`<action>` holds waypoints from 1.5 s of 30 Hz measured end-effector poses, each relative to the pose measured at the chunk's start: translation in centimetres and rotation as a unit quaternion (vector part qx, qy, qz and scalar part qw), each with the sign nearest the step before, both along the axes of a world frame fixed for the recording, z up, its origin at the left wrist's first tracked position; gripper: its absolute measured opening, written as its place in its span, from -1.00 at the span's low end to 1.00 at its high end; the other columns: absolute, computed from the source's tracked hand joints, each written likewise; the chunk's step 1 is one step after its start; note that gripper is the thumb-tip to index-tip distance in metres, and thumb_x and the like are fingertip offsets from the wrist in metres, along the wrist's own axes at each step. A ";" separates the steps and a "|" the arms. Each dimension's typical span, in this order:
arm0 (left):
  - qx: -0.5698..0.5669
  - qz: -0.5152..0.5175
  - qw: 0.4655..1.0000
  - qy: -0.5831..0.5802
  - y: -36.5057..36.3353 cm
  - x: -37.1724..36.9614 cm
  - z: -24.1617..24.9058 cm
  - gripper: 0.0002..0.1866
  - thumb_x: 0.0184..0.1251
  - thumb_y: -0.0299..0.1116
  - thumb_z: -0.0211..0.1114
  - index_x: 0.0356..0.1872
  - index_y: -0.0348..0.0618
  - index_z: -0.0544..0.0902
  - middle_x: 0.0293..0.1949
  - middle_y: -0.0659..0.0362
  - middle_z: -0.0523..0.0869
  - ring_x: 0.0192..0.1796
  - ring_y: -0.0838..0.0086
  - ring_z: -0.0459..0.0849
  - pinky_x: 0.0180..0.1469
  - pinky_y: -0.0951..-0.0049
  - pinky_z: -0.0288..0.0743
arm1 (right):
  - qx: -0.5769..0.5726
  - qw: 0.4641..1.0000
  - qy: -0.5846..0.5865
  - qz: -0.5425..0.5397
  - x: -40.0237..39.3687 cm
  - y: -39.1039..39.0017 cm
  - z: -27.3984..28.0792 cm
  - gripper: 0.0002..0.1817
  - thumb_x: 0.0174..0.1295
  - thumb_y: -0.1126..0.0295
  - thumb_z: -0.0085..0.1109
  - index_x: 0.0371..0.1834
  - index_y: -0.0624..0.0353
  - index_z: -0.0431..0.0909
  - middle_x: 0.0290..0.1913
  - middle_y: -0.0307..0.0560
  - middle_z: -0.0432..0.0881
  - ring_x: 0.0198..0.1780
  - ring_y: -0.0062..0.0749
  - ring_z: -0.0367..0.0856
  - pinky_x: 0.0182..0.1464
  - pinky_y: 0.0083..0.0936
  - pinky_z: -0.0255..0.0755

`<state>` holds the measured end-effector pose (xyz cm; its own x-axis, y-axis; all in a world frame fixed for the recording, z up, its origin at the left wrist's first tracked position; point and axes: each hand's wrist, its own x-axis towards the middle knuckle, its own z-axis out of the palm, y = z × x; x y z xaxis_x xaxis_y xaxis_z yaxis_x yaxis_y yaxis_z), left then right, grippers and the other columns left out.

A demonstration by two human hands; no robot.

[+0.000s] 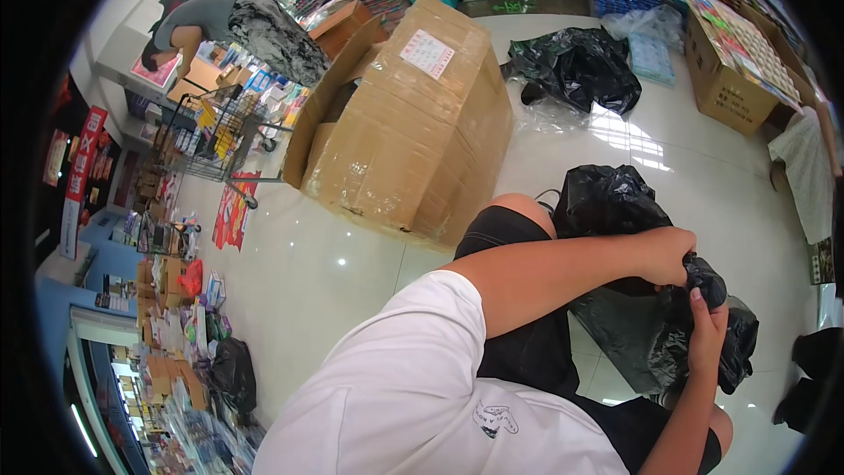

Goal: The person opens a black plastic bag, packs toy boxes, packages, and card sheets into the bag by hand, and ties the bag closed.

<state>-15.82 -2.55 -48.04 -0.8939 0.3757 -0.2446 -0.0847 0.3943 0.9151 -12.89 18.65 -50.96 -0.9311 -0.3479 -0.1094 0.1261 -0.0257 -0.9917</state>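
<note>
Between my knees bulges a black plastic bag, its glossy film spreading down to the floor on the right. My left hand is closed on a gathered part of this film. Just below it, my right hand grips the bunched black plastic, its thumb pressed along the dark, rounded bunch. The two hands are close together. A duller, greyish black sheet of plastic lies under my forearm and hands. What the bag contains is hidden.
A large taped cardboard box stands ahead to the left. Crumpled black plastic lies on the tiled floor beyond. An opened carton stands at the upper right. A person bends over near a wire cart.
</note>
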 end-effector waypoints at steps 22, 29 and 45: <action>-0.041 -0.046 0.984 -0.169 -1.6 -1.1 2.2 -0.52 0.16 -0.10 0.54 -0.11 -0.36 0.76 -0.33 0.16 0.75 -0.44 0.53 0.66 -0.34 0.48 0.46 | -0.030 0.999 -0.025 -0.024 -0.3 -0.3 0.1 -0.84 0.45 0.36 0.22 -0.06 0.21 0.56 -0.22 -0.33 0.60 -0.17 -0.68 0.49 -0.06 -0.63 0.39; -0.158 -0.097 0.968 -0.170 -0.9 -1.1 1.6 -0.58 0.24 0.00 0.47 -0.37 -0.25 0.78 -0.57 0.27 0.61 -0.59 0.59 0.48 -0.50 0.53 0.33 | -0.003 1.000 -0.010 0.028 -0.8 0.0 0.1 -0.90 0.46 0.40 0.17 -0.21 0.17 0.52 -0.36 -0.29 0.59 -0.28 -0.62 0.51 -0.12 -0.61 0.39; 0.040 -0.025 0.984 -0.170 0.0 -0.3 1.4 -0.75 0.30 -0.22 0.28 -0.16 -0.17 0.68 -0.44 0.33 0.59 -0.58 0.66 0.43 -0.54 0.62 0.27 | -0.036 0.999 -0.010 0.024 -0.8 0.0 0.7 -0.87 0.42 0.43 0.18 -0.07 0.23 0.60 -0.20 -0.23 0.69 -0.09 -0.56 0.59 0.10 -0.53 0.45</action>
<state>-16.17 -2.60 -46.61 -0.7457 0.4464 -0.4946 -0.3738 0.3342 0.8652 -13.67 18.67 -50.25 -0.9113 -0.3991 -0.1012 0.1485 -0.0896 -0.9848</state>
